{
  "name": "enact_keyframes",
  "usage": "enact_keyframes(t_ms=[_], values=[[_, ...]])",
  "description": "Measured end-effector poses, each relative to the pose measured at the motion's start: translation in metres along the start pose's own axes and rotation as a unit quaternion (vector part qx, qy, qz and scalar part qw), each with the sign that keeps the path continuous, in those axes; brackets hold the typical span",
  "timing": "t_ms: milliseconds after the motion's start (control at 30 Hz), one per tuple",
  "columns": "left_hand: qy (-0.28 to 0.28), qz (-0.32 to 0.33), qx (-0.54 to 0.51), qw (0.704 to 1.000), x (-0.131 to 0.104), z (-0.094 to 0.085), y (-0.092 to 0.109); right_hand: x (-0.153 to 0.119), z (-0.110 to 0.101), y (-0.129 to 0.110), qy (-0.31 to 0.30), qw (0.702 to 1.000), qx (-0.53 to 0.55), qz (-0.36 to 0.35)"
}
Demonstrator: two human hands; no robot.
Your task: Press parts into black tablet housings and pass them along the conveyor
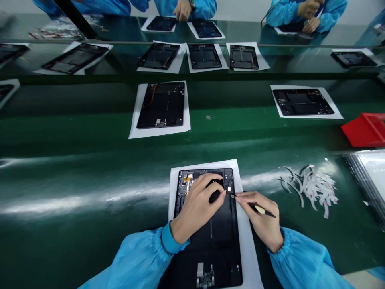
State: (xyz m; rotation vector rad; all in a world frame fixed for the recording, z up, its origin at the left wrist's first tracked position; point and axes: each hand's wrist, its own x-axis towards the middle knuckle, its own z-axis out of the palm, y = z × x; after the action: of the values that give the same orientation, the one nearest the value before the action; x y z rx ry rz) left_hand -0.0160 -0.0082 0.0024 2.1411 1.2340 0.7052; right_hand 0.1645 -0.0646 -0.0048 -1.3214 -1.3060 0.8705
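An opened black tablet housing point(221, 241) lies on a white sheet point(249, 257) in front of me, with small boards and an orange flex cable at its upper left. My left hand point(200, 202) is over its upper part, the fingers curled and the thumb and a fingertip nearly together near the right side; what they hold, if anything, is too small to tell. Pinched in my right hand point(260, 214) is a thin dark tool with a pale section point(261, 209), its tip at the housing's upper right edge.
White curled strips point(319, 188) lie in a pile to the right. Beyond them are a red bin point(365, 130) and stacked clear trays point(373, 172). More tablet housings on sheets, such as one straight ahead point(162, 105), lie further back. Co-workers' hands point(183, 10) show at the top.
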Motion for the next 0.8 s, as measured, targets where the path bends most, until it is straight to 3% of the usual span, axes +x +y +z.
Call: enact_keyframes(t_ms=[467, 800], values=[[-0.011, -0.039, -0.02, 0.999, 0.003, -0.002, -0.001, 0.008, -0.001, -0.002, 0.029, 0.993, 0.023, 0.108], [-0.026, -0.047, -0.017, 0.998, 0.004, -0.004, 0.0, 0.013, -0.002, -0.002, -0.03, 0.998, -0.009, 0.053]])
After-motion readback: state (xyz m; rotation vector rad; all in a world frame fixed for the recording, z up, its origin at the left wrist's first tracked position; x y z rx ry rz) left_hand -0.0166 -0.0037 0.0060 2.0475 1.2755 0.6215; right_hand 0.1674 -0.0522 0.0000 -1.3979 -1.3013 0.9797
